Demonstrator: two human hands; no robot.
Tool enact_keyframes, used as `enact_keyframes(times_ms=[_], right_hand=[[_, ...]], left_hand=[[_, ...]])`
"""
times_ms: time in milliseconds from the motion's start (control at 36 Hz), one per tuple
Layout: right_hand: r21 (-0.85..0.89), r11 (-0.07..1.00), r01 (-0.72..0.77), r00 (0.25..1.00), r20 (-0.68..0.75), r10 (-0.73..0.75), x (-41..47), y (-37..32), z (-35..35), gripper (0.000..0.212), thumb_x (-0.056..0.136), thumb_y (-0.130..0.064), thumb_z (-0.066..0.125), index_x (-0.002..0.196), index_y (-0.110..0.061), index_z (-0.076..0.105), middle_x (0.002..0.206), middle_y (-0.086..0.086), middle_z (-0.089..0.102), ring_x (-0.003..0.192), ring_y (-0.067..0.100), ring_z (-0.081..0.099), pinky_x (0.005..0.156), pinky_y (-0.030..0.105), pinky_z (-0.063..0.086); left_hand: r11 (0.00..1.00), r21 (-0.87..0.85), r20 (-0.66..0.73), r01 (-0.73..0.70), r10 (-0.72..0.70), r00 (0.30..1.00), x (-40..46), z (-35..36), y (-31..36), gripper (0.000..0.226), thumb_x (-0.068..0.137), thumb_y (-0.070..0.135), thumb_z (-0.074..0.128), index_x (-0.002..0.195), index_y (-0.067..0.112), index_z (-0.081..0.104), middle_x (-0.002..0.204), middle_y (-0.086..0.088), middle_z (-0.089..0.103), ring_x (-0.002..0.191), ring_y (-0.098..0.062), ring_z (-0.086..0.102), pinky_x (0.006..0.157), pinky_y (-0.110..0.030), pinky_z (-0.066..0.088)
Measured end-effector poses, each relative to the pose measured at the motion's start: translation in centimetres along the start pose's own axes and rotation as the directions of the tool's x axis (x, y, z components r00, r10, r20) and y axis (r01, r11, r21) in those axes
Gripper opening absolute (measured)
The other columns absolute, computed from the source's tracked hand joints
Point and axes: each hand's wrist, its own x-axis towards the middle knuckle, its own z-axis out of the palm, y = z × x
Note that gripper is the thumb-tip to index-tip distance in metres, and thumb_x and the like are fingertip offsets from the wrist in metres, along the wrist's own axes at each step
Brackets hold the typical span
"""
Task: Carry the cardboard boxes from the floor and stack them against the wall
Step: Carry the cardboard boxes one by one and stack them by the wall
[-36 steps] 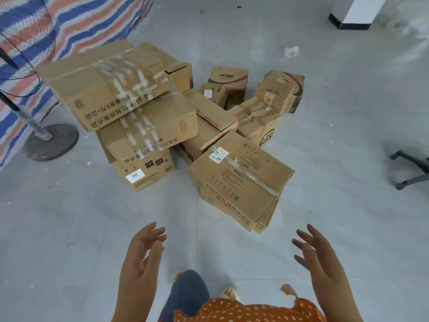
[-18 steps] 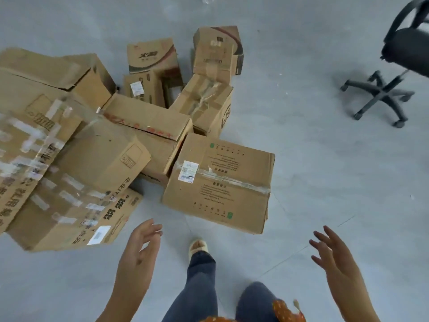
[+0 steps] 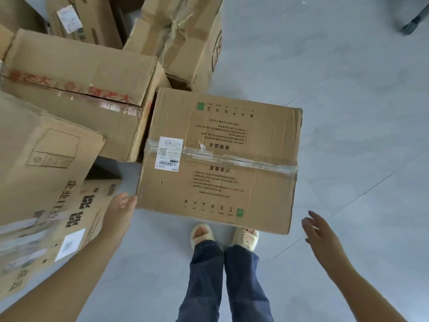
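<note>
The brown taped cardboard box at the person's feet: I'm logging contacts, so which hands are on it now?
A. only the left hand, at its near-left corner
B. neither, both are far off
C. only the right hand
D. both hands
A: the left hand meets the near-left corner of the brown taped cardboard box, while the right hand hangs open, apart from its right side.

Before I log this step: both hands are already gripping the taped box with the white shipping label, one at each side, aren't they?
Not quite. In the head view only the left hand has reached the taped box, at its near left corner. The right hand is open and apart from the box's right side, with no grip on it yet. The white shipping label is indeed on its top.
</note>
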Motion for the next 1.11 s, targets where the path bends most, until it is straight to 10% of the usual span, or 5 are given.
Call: enact_keyframes(times_ms=[667,806,889,1056,1111], right_hand=[[0.389,0.906,-0.166,0.982,-0.018,0.188,8.2,2.0,3.1,0.050,0.096,-0.038,0.049,0.137,-0.010,0.047,0.108,-0.004,0.060,0.096,0.016,0.057,0.092,0.039,0.044],[0.447,0.890,-0.088,0.993,-0.029,0.113,5.2,-2.0,-1.9,0.126,0.019,-0.082,0.075,0.129,-0.024,0.053,0.115,-0.013,0.060,0.104,0.013,0.059,0.083,0.047,0.051],[0.472,0.881,-0.036,0.998,-0.025,0.055,2.7,-4.7,-4.6,0.086,0.062,-0.075,0.066,0.128,-0.021,0.053,0.122,-0.005,0.059,0.104,0.022,0.060,0.065,0.045,0.058],[0.462,0.886,0.024,1.000,-0.027,-0.013,-4.4,-8.6,-9.0,0.076,0.064,-0.077,0.063,0.117,-0.024,0.056,0.116,-0.006,0.062,0.104,0.029,0.060,0.078,0.053,0.050],[0.426,0.903,0.046,0.999,-0.035,-0.034,-6.9,-9.5,-10.7,0.112,0.027,-0.087,0.070,0.120,-0.026,0.056,0.116,-0.009,0.062,0.104,0.026,0.060,0.082,0.056,0.051]], left_hand=[[0.956,-0.265,0.211,0.130,-0.075,0.975,7.3,3.5,-3.8,0.039,0.097,0.031,0.051,0.136,0.027,0.048,0.128,0.002,0.059,0.119,-0.020,0.054,0.103,-0.044,0.042],[0.903,-0.423,0.202,0.082,0.006,0.979,3.4,1.8,-0.6,0.028,0.099,0.024,0.048,0.125,0.034,0.053,0.122,0.010,0.062,0.118,-0.018,0.055,0.090,-0.047,0.049],[0.881,-0.465,0.216,0.086,0.018,0.976,1.6,0.1,2.4,0.025,0.101,0.025,0.045,0.116,0.042,0.056,0.118,0.015,0.063,0.118,-0.018,0.054,0.086,-0.054,0.050],[0.859,-0.506,0.227,0.075,0.048,0.973,-4.2,-4.5,6.9,0.029,0.101,0.026,0.045,0.126,0.036,0.056,0.131,0.003,0.059,0.122,-0.023,0.053,0.093,-0.064,0.045],[0.849,-0.525,0.207,0.057,0.062,0.976,-6.9,-6.4,8.3,0.033,0.101,0.024,0.044,0.133,0.029,0.052,0.132,-0.002,0.058,0.119,-0.026,0.053,0.090,-0.057,0.047]])
